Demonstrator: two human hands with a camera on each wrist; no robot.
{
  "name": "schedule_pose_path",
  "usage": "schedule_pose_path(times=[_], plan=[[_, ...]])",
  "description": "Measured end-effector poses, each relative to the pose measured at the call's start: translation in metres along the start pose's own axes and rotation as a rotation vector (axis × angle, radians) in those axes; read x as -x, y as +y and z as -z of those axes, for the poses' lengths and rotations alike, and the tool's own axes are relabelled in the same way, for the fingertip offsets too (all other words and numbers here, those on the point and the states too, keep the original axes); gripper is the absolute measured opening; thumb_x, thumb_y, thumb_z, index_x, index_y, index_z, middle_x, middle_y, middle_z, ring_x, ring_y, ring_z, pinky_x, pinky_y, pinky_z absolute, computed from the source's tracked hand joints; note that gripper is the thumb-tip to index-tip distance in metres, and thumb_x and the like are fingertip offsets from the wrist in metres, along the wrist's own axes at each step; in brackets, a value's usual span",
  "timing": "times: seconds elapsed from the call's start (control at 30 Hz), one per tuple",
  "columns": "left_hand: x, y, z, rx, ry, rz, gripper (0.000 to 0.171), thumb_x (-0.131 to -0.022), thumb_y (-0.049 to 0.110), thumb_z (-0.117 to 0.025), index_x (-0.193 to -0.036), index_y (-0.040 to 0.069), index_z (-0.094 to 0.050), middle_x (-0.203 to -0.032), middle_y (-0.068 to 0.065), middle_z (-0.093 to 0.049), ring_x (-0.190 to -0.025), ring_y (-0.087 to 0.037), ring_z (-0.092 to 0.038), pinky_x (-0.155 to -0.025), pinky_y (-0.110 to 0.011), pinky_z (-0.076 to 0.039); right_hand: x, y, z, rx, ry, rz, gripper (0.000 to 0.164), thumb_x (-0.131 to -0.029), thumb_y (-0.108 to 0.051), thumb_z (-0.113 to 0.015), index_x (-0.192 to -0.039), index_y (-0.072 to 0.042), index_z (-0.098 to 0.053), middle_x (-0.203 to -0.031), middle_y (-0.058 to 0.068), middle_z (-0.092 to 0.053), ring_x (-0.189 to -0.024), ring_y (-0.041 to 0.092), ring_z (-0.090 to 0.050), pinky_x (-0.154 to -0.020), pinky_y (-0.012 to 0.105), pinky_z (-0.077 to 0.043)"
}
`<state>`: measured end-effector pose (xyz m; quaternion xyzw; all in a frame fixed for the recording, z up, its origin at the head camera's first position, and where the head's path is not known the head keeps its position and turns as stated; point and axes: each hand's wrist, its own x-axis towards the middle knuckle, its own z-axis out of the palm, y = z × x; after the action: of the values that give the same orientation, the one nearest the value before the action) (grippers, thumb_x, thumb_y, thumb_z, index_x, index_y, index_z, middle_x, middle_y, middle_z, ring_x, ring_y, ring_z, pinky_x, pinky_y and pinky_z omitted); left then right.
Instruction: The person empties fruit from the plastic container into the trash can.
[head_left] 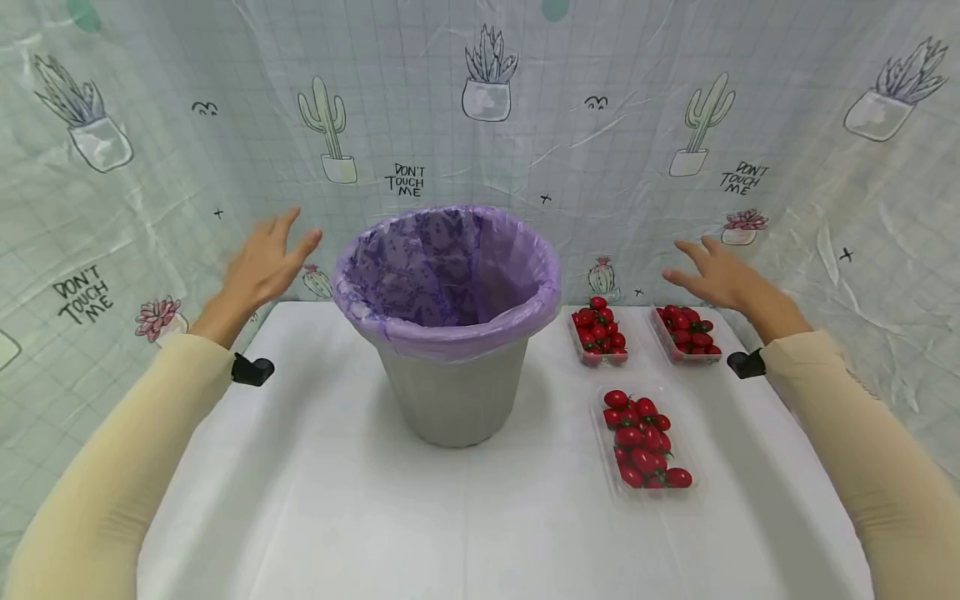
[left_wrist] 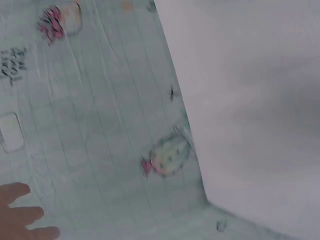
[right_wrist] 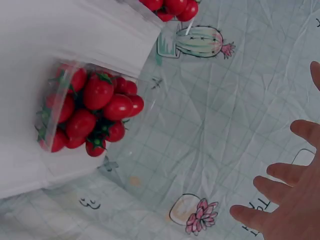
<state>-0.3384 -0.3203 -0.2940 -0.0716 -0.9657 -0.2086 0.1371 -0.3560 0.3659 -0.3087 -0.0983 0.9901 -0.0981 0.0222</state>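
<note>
My left hand point(head_left: 262, 260) is raised left of a grey bin point(head_left: 457, 392), fingers spread and holding nothing. A purple patterned bag point(head_left: 450, 337) lines the bin and folds over its rim. On the other side, my right hand point(head_left: 716, 275) hovers with loose, spread fingers above a clear box of cherry tomatoes point(head_left: 688, 333) at the back right corner. That same box of tomatoes point(right_wrist: 95, 107) shows near in the right wrist view, apart from the fingers. A second tomato box point(head_left: 598, 333) stands beside it. Nearer the front lies a third, larger box of tomatoes point(head_left: 643, 442).
Everything stands on a white table point(head_left: 360, 525). A pale sheet point(head_left: 480, 158) printed with cacti hangs close behind the table and along both sides. Black wrist bands point(head_left: 251, 370) sit over both cream sleeves point(head_left: 127, 467).
</note>
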Motion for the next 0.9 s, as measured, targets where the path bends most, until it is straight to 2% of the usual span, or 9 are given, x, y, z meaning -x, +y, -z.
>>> schedule_pose_path(times=[0.17, 0.23, 0.3, 0.4, 0.47, 0.57, 0.7, 0.8, 0.9], plan=[[0.024, 0.024, -0.003, 0.285, 0.060, -0.047, 0.076, -0.106, 0.063, -0.027, -0.166, 0.016, -0.019, -0.169, -0.023, -0.024, -0.154, -0.052, -0.023, -0.120, -0.073, -0.015, 0.011, -0.002, -0.015, -0.015, 0.015, 0.025, 0.087, -0.103, -0.063, -0.043, -0.164, -0.007, -0.016, -0.165, 0.040, -0.005, -0.147, 0.066, -0.014, -0.111, 0.082, -0.017], [0.035, 0.036, -0.004, 0.424, 0.070, -0.055, 0.070, -0.108, 0.058, -0.026, -0.165, 0.017, -0.022, -0.167, -0.026, -0.027, -0.152, -0.053, -0.026, -0.119, -0.073, -0.017, 0.017, -0.003, -0.022, -0.021, 0.016, 0.035, 0.087, -0.103, -0.061, -0.044, -0.164, -0.006, -0.017, -0.164, 0.041, -0.007, -0.148, 0.065, -0.015, -0.112, 0.081, -0.018], [0.045, 0.048, -0.004, 0.600, 0.060, -0.053, 0.068, -0.108, 0.057, -0.026, -0.164, 0.019, -0.025, -0.165, -0.028, -0.029, -0.151, -0.054, -0.028, -0.119, -0.073, -0.017, 0.024, -0.006, -0.028, -0.035, 0.016, 0.045, 0.085, -0.103, -0.059, -0.046, -0.163, -0.005, -0.019, -0.163, 0.041, -0.010, -0.147, 0.064, -0.017, -0.112, 0.081, -0.019], [0.059, 0.069, -0.004, 0.838, 0.019, -0.033, 0.068, -0.104, 0.063, -0.029, -0.162, 0.027, -0.028, -0.165, -0.027, -0.029, -0.151, -0.053, -0.028, -0.120, -0.072, -0.017, 0.035, -0.009, -0.036, -0.058, 0.020, 0.060, 0.083, -0.104, -0.055, -0.048, -0.163, -0.003, -0.020, -0.162, 0.042, -0.015, -0.146, 0.063, -0.020, -0.111, 0.081, -0.022], [0.067, 0.081, -0.005, 0.963, -0.010, -0.015, 0.069, -0.101, 0.069, -0.033, -0.161, 0.033, -0.030, -0.166, -0.024, -0.029, -0.152, -0.051, -0.029, -0.122, -0.068, -0.020, 0.040, -0.009, -0.043, -0.073, 0.031, 0.073, 0.080, -0.105, -0.051, -0.050, -0.162, -0.002, -0.022, -0.160, 0.042, -0.018, -0.144, 0.063, -0.025, -0.109, 0.080, -0.025], [0.076, 0.097, -0.007, 1.059, -0.021, -0.007, 0.068, -0.099, 0.070, -0.038, -0.158, 0.037, -0.034, -0.165, -0.020, -0.033, -0.150, -0.046, -0.035, -0.116, -0.055, -0.031, 0.047, -0.008, -0.054, -0.095, 0.047, 0.086, 0.078, -0.105, -0.049, -0.050, -0.161, -0.001, -0.023, -0.158, 0.041, -0.024, -0.140, 0.063, -0.031, -0.108, 0.079, -0.029], [0.083, 0.115, -0.010, 1.135, -0.022, -0.011, 0.065, -0.100, 0.065, -0.042, -0.157, 0.033, -0.036, -0.158, -0.016, -0.041, -0.139, -0.036, -0.047, -0.098, -0.038, -0.041, 0.057, -0.001, -0.071, -0.146, 0.088, 0.092, 0.075, -0.106, -0.046, -0.051, -0.158, 0.002, -0.028, -0.153, 0.040, -0.032, -0.137, 0.060, -0.036, -0.106, 0.078, -0.033], [0.084, 0.124, -0.014, 1.174, -0.006, -0.004, 0.065, -0.100, 0.060, -0.046, -0.156, 0.028, -0.039, -0.149, -0.010, -0.047, -0.126, -0.028, -0.054, -0.092, -0.030, -0.045, 0.063, 0.004, -0.082, -0.190, 0.141, 0.101, 0.068, -0.106, -0.038, -0.054, -0.155, 0.004, -0.033, -0.150, 0.039, -0.039, -0.135, 0.058, -0.038, -0.105, 0.077, -0.034], [0.083, 0.128, -0.018, 1.193, 0.014, 0.008, 0.065, -0.100, 0.056, -0.049, -0.155, 0.023, -0.041, -0.143, -0.006, -0.049, -0.118, -0.024, -0.057, -0.090, -0.030, -0.047, 0.067, 0.011, -0.092, -0.228, 0.175, 0.097, 0.064, -0.105, -0.033, -0.055, -0.153, 0.006, -0.036, -0.147, 0.038, -0.043, -0.133, 0.056, -0.040, -0.103, 0.076, -0.036]])
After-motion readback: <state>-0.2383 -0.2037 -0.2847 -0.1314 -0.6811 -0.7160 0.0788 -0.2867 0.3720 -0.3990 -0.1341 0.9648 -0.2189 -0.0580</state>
